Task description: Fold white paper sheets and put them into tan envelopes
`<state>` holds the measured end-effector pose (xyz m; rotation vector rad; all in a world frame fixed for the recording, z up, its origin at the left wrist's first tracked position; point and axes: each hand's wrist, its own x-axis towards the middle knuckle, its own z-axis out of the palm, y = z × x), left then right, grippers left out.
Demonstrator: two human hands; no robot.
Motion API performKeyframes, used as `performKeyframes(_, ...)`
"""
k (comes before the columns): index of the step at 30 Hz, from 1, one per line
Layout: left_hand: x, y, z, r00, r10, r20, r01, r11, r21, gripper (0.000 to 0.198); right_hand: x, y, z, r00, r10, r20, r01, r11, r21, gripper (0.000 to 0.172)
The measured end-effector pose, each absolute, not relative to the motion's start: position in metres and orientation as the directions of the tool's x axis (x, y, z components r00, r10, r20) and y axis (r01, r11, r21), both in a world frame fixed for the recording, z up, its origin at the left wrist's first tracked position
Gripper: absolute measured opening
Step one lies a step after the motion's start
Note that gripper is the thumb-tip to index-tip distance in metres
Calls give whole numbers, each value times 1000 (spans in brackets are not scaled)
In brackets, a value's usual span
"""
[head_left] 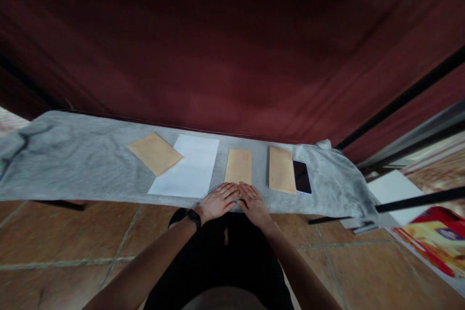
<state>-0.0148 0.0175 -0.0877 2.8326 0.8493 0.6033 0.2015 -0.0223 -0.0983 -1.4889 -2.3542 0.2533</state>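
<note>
A brown paper envelope (239, 163) lies upright in front of me on the grey cloth, its near edge hidden by my fingers. My left hand (219, 199), a dark band on its wrist, rests flat with fingers stretched towards the envelope's near end. Beside it, my right hand (253, 205) lies flat too, fingertips at the same edge and touching or almost touching the left. To the left, another brown envelope (154, 154) sits slanted, one corner over a white sheet of paper (194, 167). On the right lies a third brown envelope or thin stack (282, 169).
A dark-screened phone (302, 177) lies against the right envelope. The grey cloth (83, 164) covers a long, narrow table. Behind it hangs a dark red curtain-like sheet (218, 68) with black bars (407, 97). A red and yellow package (436, 242) is at the lower right.
</note>
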Motion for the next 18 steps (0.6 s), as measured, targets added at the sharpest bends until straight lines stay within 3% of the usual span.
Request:
performKeyframes(11, -14, 24, -98, 690, 642, 334, 570, -767, 296, 36, 198, -21, -106, -169, 942, 289, 777, 308, -549, 37)
performKeyframes(18, -13, 25, -96, 606, 694, 389, 588, -720, 370, 31, 191, -20, -108, -71, 949, 309, 784, 244, -571, 35)
